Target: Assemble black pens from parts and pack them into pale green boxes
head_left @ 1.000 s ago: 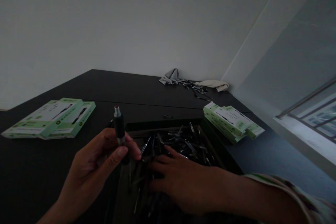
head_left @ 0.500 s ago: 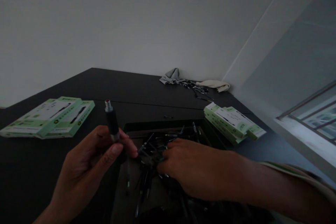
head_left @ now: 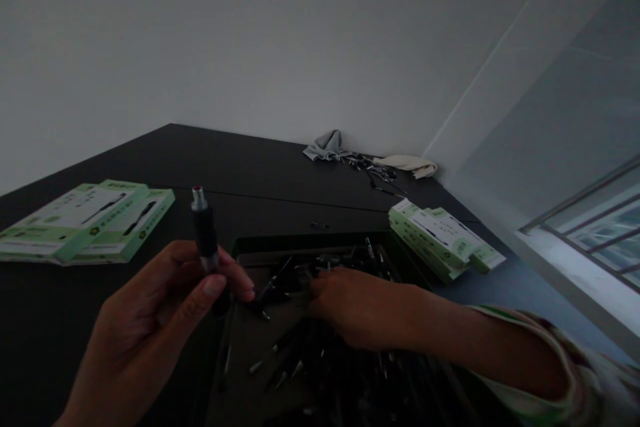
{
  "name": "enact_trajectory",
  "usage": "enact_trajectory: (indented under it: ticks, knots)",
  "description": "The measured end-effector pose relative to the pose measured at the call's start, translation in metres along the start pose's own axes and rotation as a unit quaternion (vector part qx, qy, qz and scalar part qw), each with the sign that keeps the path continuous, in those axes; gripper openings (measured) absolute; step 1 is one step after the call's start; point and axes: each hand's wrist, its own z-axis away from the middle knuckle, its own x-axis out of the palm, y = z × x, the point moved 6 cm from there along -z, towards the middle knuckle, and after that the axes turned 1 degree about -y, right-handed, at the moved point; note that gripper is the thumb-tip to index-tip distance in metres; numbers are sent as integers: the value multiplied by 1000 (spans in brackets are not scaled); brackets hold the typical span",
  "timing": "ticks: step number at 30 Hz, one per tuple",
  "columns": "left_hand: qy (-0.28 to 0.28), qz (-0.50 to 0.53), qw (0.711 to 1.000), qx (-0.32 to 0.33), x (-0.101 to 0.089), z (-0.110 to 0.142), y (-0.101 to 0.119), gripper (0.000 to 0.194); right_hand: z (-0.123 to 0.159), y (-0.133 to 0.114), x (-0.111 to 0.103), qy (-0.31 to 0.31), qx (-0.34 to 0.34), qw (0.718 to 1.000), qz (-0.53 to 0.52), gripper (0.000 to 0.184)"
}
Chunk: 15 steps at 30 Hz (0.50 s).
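Observation:
My left hand (head_left: 160,320) pinches a black cylindrical part (head_left: 204,230) with a silver threaded tip, held upright between thumb and fingers at the left edge of a shallow dark tray (head_left: 240,243). The tray is full of several small black and silver pen-like pieces (head_left: 300,360). My right hand (head_left: 360,303) reaches into the tray from the right, knuckles up and fingers curled down among the pieces. Whether it grips one is hidden.
Green-and-white flat boxes (head_left: 85,220) lie on the dark table at the left, and a stack of the same boxes (head_left: 440,233) lies at the right. A grey cloth (head_left: 327,145), loose parts and a beige cloth (head_left: 410,163) sit at the far wall. A window is at the right.
My right hand has gone from lying flat on the pieces to curling its fingers and has drawn back to the right. My left hand with the black part has drifted slightly left.

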Motion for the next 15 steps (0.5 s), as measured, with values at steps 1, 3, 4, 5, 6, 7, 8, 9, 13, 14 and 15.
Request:
enact_trajectory:
  ticks: [1, 3, 4, 5, 6, 7, 8, 9, 13, 14, 15]
  knots:
    - [6, -4, 1000, 0, -1, 0, 2, 14, 1, 1, -1, -6, 0, 1000, 4, 18]
    - [15, -10, 1000, -1, -2, -2, 6, 14, 2, 0, -5, -14, 1, 1000, 16, 15]
    - [17, -10, 1000, -2, -1, -3, 8, 14, 1, -1, -8, -9, -1, 1000, 21, 15]
    - [17, -7, 1000, -2, -1, -4, 10, 14, -1, -3, -12, -3, -6, 1000, 28, 15]
    - [16, -4, 1000, -4, -1, -4, 11, 13, -3, -5, -15, 3, -11, 999, 37, 16]
    - [18, -1, 1000, -7, -1, -5, 12, 12, -7, -8, -18, 10, -16, 999, 46, 16]
    - [20, 2, 1000, -10, -1, -5, 12, 12, -12, -10, -21, 18, -20, 998, 58, 15]
    - [22, 6, 1000, -10, -2, -5, 12, 12, -17, -12, -23, 28, -22, 997, 67, 14]
    - [26, 14, 1000, -6, -3, -6, 11, 13, -43, -16, -21, 69, -34, 994, 71, 17]
    - [24, 15, 1000, -2, -3, -7, 11, 13, -50, -16, -18, 72, -35, 995, 66, 20]
    - [24, 16, 1000, -2, -3, -8, 11, 12, -56, -16, -15, 71, -35, 995, 61, 23]
